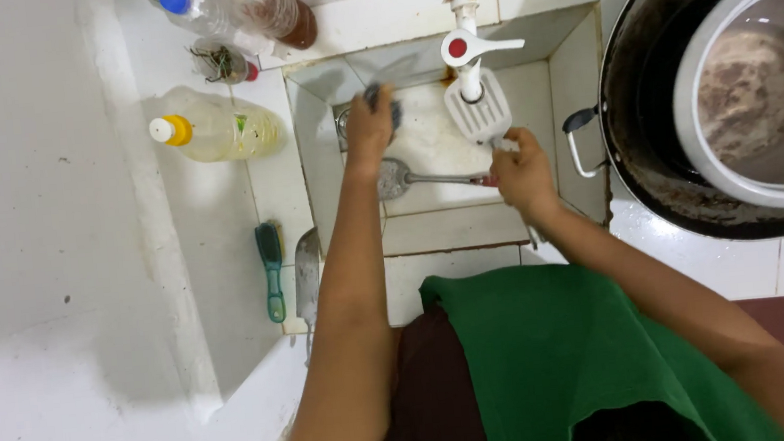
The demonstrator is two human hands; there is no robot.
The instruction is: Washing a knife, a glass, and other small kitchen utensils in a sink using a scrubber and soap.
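Ladle [395, 178]: metal, lying level over the sink [578, 72], bowl to the left, thin handle running right into the right hand [522, 173].
Right hand: fingers closed around the ladle's handle end; the ladle's bowl sticks out well left of the knuckles, the rest of the handle hidden in the fist.
Spatula [477, 109]: white, slotted, just above the right hand and in front of the tap; it seems held in the same hand, though the grip is hard to tell.
Left hand [370, 128]: fingers curled tight on a dark scrubber [385, 98], just above the ladle's bowl and apart from it.
Tap [466, 44]: white pipe with a red-dotted lever, at the back of the sink.
Sink: white tiled basin with a wet, foamy floor.
Pot [750, 95]: white, dirty inside, sitting in a large dark pan [640, 133] to the right of the sink.
Bottles [214, 127]: one yellowish with a yellow cap on the table left of the sink, more bottles behind it.
Brush [271, 269]: green, on the table left of the sink, with a knife [307, 275] just beside it.
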